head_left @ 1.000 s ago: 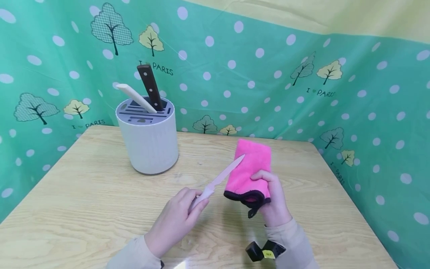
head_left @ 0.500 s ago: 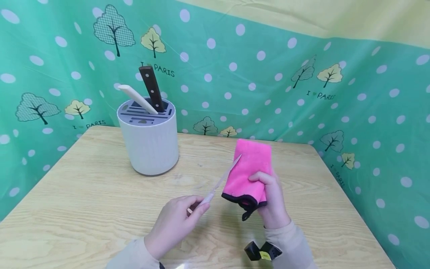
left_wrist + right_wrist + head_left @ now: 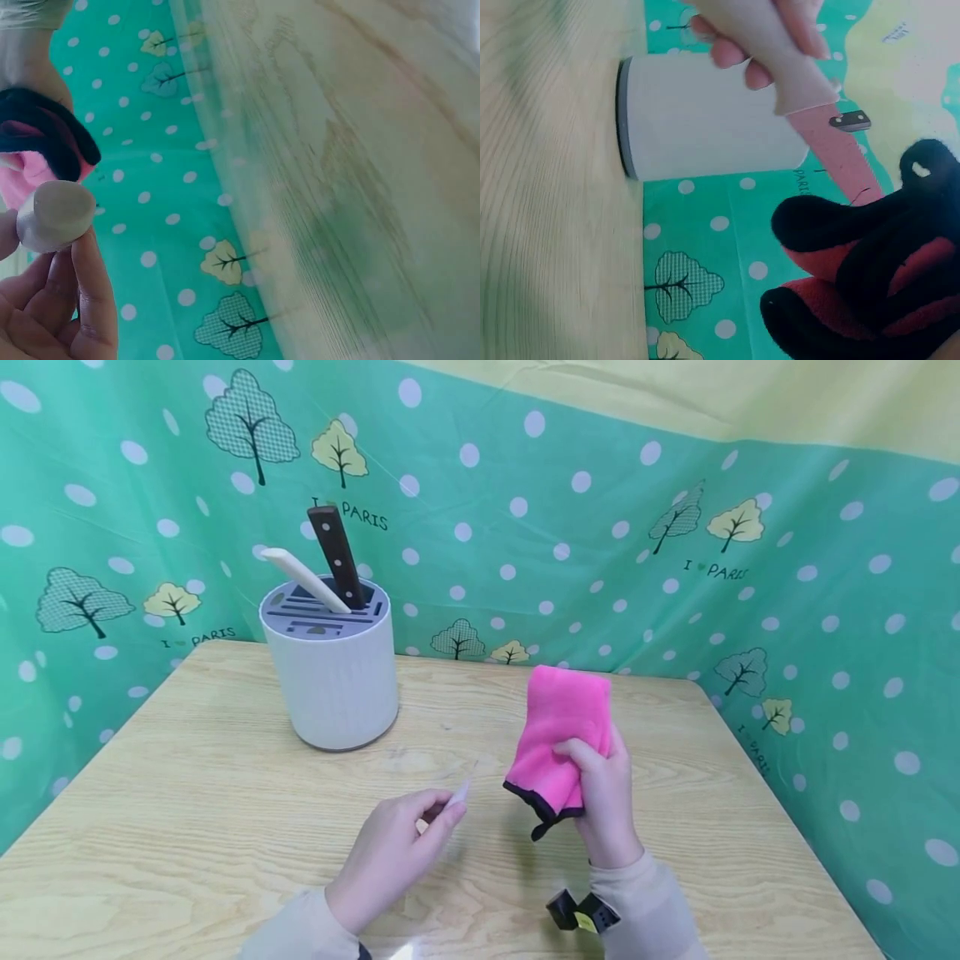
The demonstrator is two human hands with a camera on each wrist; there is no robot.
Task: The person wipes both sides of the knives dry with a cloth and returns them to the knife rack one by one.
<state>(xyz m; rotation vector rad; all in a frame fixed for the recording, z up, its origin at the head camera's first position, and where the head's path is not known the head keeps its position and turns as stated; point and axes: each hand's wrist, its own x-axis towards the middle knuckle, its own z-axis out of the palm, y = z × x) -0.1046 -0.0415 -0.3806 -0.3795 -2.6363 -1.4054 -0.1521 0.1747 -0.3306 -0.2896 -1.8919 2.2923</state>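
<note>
In the head view my left hand (image 3: 397,847) pinches a pale-handled knife (image 3: 460,792) between thumb and fingers. Its blade is seen nearly edge-on there and looks like a thin sliver. From the right wrist, the knife's handle and blade (image 3: 836,150) show broadside, with the tip hidden behind the cloth. The handle's butt end faces the left wrist view. My right hand (image 3: 606,797) grips a folded pink cloth (image 3: 558,714) with black edging and a small loop, thumb across its front. Whether blade and cloth touch, I cannot tell.
A white round knife block (image 3: 333,685) stands at the back left of the wooden table (image 3: 187,793). A dark-handled knife (image 3: 336,556) and a white-handled knife (image 3: 303,578) stick out of its slots. A green dotted curtain (image 3: 480,527) hangs behind.
The knife has turned so its blade shows edge-on, and its tip no longer overlaps the cloth in the head view. The cloth has tilted and bunched slightly in the right hand.
</note>
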